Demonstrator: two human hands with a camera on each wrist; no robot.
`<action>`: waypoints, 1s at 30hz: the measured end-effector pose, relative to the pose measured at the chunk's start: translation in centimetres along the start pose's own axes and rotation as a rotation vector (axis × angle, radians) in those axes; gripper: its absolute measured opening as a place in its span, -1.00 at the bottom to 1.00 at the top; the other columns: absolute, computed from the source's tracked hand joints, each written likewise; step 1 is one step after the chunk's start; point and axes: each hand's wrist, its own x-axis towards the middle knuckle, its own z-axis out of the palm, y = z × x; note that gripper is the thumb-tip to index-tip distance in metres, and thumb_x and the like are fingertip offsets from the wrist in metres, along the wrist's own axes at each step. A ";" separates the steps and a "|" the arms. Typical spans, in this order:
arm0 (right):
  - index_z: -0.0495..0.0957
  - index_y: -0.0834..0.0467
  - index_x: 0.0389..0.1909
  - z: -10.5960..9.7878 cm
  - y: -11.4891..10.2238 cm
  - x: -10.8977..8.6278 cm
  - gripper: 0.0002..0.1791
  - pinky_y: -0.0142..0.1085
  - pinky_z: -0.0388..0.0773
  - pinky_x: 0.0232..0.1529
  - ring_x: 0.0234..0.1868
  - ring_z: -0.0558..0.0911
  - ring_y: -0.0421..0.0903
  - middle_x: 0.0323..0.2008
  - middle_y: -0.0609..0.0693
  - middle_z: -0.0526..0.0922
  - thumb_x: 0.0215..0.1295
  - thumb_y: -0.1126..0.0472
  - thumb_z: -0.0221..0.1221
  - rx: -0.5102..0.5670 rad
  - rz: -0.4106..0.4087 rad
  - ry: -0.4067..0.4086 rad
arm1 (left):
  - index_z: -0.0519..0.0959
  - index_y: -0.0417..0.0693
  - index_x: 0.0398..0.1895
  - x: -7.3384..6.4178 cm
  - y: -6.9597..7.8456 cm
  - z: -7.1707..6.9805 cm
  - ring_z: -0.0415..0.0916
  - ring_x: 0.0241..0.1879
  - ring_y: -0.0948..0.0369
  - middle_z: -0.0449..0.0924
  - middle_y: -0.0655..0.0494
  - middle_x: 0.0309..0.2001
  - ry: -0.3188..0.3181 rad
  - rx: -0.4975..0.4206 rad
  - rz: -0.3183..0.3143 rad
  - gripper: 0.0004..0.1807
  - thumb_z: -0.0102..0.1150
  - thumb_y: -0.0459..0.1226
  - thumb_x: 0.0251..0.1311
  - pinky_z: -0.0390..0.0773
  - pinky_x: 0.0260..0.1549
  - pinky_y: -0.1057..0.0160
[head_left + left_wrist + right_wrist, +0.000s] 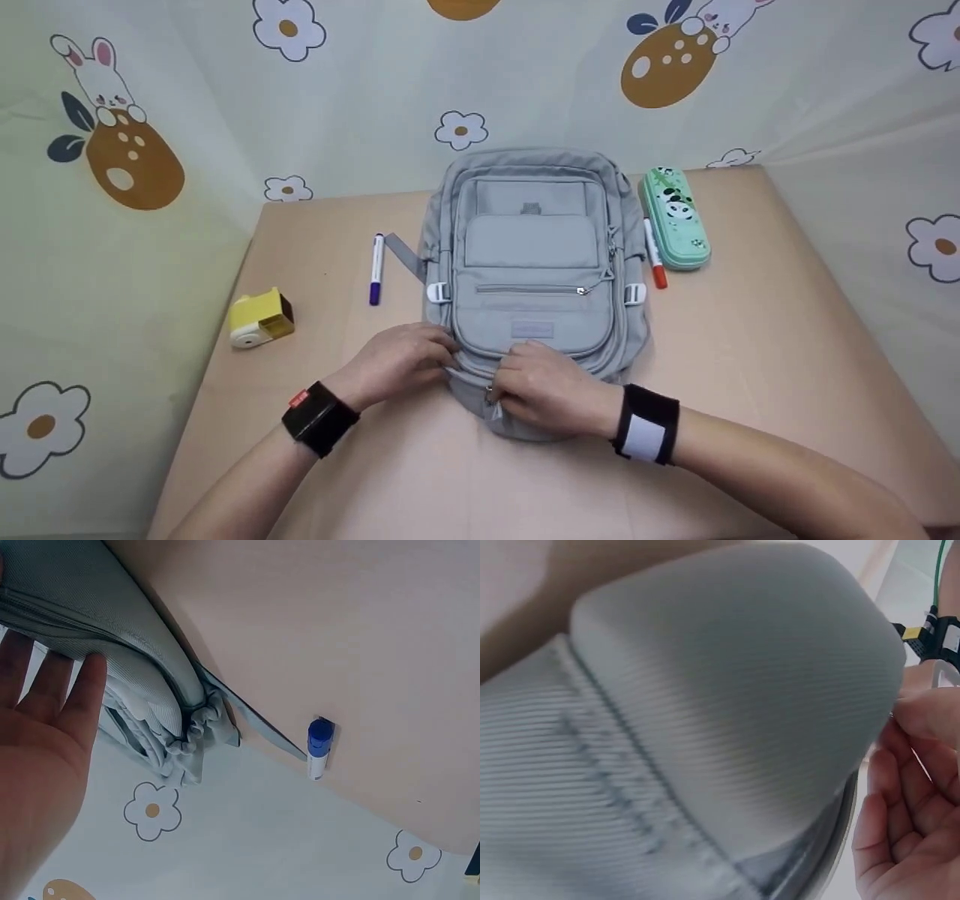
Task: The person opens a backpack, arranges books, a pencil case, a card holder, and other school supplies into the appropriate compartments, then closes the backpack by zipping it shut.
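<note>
A grey backpack (536, 240) lies front side up, its lower end toward me. My left hand (405, 356) holds the lower left edge of the bag. In the left wrist view, fingers (84, 697) of that hand lie against the grey fabric, and the thumb is mostly out of frame. At the bottom zipper, my right hand (544, 390) pinches a zipper pull (491, 394). The right wrist view shows the right hand's curled fingers (900, 795) beside the bag's rounded fabric; the pull itself is hard to make out there.
Left of the bag lie a blue-capped marker (376, 270) and a yellow pencil sharpener (261, 319). A strap (405, 255) sticks out toward that marker. To the right, a red-capped marker (655, 255) touches or nearly touches a green panda pencil case (676, 217). Patterned cloth (360, 97) surrounds the table.
</note>
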 end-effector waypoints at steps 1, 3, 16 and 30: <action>0.69 0.02 -0.33 -0.1 0.0 -0.3 -0.91 -0.26 0.49 -0.20 -0.29 0.55 -0.16 -0.37 -0.17 0.65 0.20 0.28 0.35 0.007 -0.002 0.001 | 0.78 -0.02 -0.17 -0.1 0.0 0.0 0.60 0.10 0.12 0.71 0.09 0.00 0.004 0.000 0.004 -0.85 0.46 -0.27 0.18 0.55 0.13 0.12; 0.69 0.03 -0.33 -0.3 0.1 -0.9 -0.92 -0.26 0.50 -0.20 -0.29 0.57 -0.16 -0.37 -0.16 0.66 0.20 0.28 0.36 0.016 -0.007 0.006 | 0.78 -0.01 -0.18 -0.2 -0.1 0.1 0.58 0.12 0.11 0.71 0.09 0.02 0.012 -0.003 0.011 -0.86 0.45 -0.27 0.19 0.54 0.15 0.11; 0.62 0.07 -0.32 -2.4 1.1 -5.1 -0.75 -0.24 0.49 -0.17 -0.27 0.56 -0.15 -0.35 -0.17 0.62 0.04 0.45 0.29 0.059 0.014 0.061 | 0.79 0.04 -0.16 -0.5 -0.2 0.0 0.57 0.17 0.10 0.70 0.10 0.06 0.009 -0.009 -0.003 -0.86 0.41 -0.24 0.24 0.50 0.20 0.08; 0.58 0.05 -0.37 -2.1 1.3 -5.8 -0.73 -0.24 0.51 -0.13 -0.28 0.56 -0.17 -0.39 -0.19 0.61 -0.06 0.41 0.37 0.107 0.071 0.093 | 0.74 -0.01 -0.02 1.5 3.9 -0.6 0.57 -0.02 0.19 0.71 0.18 -0.06 -0.014 -0.005 0.021 -0.63 0.42 -0.01 0.23 0.53 0.04 0.19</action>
